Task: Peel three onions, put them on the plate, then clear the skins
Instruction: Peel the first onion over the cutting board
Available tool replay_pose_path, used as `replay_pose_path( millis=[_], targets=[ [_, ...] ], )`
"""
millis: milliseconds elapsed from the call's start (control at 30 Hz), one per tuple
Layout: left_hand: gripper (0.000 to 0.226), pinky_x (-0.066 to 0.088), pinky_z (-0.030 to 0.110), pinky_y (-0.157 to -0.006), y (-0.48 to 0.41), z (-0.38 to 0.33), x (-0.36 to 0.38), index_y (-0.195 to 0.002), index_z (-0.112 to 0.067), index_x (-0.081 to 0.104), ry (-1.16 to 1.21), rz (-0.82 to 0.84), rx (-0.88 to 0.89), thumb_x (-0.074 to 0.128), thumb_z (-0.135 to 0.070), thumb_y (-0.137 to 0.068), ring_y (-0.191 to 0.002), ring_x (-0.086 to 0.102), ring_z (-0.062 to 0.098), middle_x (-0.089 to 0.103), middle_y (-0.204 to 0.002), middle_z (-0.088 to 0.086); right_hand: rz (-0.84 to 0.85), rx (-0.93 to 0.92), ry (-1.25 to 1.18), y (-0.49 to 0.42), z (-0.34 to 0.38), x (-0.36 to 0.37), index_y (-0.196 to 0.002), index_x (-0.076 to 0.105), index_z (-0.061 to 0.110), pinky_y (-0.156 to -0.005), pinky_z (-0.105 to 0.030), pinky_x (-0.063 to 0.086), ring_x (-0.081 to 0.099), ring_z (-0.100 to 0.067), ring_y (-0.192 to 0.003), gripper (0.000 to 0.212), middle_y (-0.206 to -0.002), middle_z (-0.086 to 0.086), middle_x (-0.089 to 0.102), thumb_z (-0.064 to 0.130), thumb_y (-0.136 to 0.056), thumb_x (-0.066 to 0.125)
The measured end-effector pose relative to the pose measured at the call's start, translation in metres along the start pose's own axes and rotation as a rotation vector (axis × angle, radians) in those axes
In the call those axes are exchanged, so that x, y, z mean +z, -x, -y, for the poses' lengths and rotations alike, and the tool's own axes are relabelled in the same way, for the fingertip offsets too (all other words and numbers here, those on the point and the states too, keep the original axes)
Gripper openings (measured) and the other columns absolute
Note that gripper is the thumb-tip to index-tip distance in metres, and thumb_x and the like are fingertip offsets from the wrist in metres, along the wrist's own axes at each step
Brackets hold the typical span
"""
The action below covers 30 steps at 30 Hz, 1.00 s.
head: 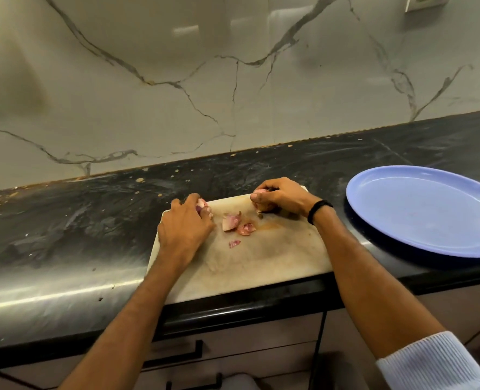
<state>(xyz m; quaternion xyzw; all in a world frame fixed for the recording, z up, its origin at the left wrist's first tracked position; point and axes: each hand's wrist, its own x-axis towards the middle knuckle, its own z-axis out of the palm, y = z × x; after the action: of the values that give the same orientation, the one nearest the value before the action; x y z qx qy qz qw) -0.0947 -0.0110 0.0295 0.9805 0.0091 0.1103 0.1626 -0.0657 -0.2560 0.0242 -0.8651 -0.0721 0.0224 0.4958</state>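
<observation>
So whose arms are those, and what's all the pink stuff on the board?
They belong to a person, no robot here. A camera worn on the head looks down, so you see as they see. On the black counter lies a pale cutting board. The left hand grips an onion at the board's far left corner. The right hand curls round a pinkish lump, mostly hidden, probably another onion. Between the hands lie torn onion skins. The blue plate on the right holds no onion yet.

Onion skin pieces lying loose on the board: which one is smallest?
The lone scrap nearest the camera; the larger piece and the rounder piece lie side by side beyond it.
</observation>
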Motion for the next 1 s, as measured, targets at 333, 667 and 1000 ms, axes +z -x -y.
replay_pose_path(
  millis=[333, 667, 1000],
  targets=[
    [0.073, 0.042, 0.053, -0.107, -0.018, 0.010, 0.006, -0.152, -0.035, 0.034, 0.126, 0.112, -0.023, 0.066, -0.049, -0.088, -0.126, 0.051, 0.037, 0.048, -0.142, 0.016, 0.028, 0.001, -0.050, -0.006, -0.006, -0.001, -0.113, 0.067, 0.019, -0.086, -0.029, 0.053, 0.066, -0.017, -0.096, 0.032, -0.101, -0.001, 0.071, 0.036, -0.086, 0.071],
    [0.078, 0.044, 0.055, -0.105, -0.017, 0.014, 0.004, -0.155, -0.035, 0.029, 0.117, 0.091, -0.014, 0.067, -0.049, -0.088, -0.128, 0.050, 0.037, 0.043, -0.147, 0.016, 0.024, -0.002, -0.042, -0.003, -0.003, -0.001, -0.115, 0.066, 0.017, -0.072, -0.020, 0.047, 0.064, -0.014, -0.094, 0.031, -0.102, -0.001, 0.070, 0.034, -0.089, 0.068],
    [0.078, 0.046, 0.055, -0.104, -0.018, 0.021, 0.003, -0.153, -0.032, 0.034, 0.176, 0.080, -0.014, 0.065, -0.058, -0.087, -0.128, 0.051, 0.036, 0.045, -0.147, 0.014, 0.003, -0.006, -0.073, -0.002, 0.000, 0.000, -0.111, 0.068, 0.016, -0.071, -0.020, 0.052, 0.067, -0.014, -0.090, 0.030, -0.097, -0.001, 0.071, 0.033, -0.087, 0.071]
  ],
)
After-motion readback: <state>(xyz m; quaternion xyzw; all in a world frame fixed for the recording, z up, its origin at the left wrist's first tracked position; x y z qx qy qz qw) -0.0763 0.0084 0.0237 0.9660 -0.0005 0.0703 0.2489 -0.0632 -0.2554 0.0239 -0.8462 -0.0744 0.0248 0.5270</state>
